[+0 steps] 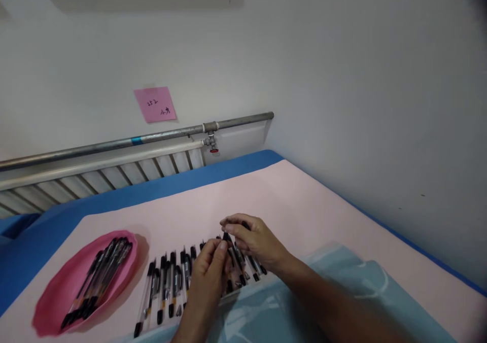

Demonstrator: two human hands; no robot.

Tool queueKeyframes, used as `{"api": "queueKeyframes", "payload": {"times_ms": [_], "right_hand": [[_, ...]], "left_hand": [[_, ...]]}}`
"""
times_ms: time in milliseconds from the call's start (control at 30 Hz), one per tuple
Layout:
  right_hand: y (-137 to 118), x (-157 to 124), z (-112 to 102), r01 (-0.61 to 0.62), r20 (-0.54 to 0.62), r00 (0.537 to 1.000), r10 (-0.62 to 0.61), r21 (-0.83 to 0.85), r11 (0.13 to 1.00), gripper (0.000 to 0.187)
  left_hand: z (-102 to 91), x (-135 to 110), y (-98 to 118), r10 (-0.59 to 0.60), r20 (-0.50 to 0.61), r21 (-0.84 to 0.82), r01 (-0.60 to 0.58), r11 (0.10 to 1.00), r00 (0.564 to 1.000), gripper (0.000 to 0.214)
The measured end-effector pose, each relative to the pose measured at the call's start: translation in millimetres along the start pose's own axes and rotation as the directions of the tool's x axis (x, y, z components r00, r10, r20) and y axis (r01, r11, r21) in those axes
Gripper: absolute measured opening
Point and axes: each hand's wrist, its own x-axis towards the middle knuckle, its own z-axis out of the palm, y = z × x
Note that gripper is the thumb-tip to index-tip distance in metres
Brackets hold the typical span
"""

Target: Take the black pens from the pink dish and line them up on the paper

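My left hand (210,262) is closed, its thumb and fingers pinching a pen (225,236) whose black tip end points up. My right hand (255,237) is curled just to the right, its fingertips by that black end. A dark end (245,225) pokes out between the right thumb and fingers; the rest of it is hidden. Below and around both hands lies a row of clear-barrelled pen parts with black ends (163,287), with small silver cone tips (178,310) among them. My hands cover the middle of the row.
A pink oval dish (45,302) at the left holds several assembled-looking pens (101,277). A pale blue plastic sheet (342,282) lies along the near side of the pink table cover (258,191). Behind the table are a radiator (125,175) and a pipe; a wall rises at the right.
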Motion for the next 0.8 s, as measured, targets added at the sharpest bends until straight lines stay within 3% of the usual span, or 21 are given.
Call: {"api": "queueKeyframes", "payload": {"times_ms": [100,267,400,567,700,800], "right_hand": [[-0.2,-0.6,0.7,0.069,-0.090,0.993,-0.077,-0.089,0.994,0.013],[0.4,-1.0,1.4,-0.001,-0.015,1.000,0.001,-0.021,1.000,0.019],[0.6,-0.4,0.7,0.108,-0.096,0.987,-0.126,-0.167,0.980,0.013],[1.6,0.3,0.8,0.017,-0.002,1.000,-0.017,-0.065,0.998,0.019],[4.0,0.5,2.3,0.065,-0.055,0.996,-0.071,-0.105,0.992,0.015],[4.4,3.5,-0.8,0.084,-0.086,0.993,-0.087,-0.037,0.996,0.015]], "left_hand": [[0.5,0.0,0.7,0.005,-0.003,0.003,-0.005,1.000,1.000,0.032],[1.1,-0.5,1.8,-0.031,-0.010,-0.022,0.030,0.999,0.999,0.033],[0.0,-0.9,1.1,0.004,-0.018,0.004,-0.003,1.000,1.000,0.032],[-0.4,-0.1,-0.4,-0.021,0.006,0.016,0.021,1.000,1.000,0.031],[-1.8,1.2,-4.1,0.017,0.000,0.035,-0.017,0.999,1.000,0.031],[-2.5,1.2,-4.0,-0.012,0.032,0.054,0.010,0.998,0.999,0.032]]}}
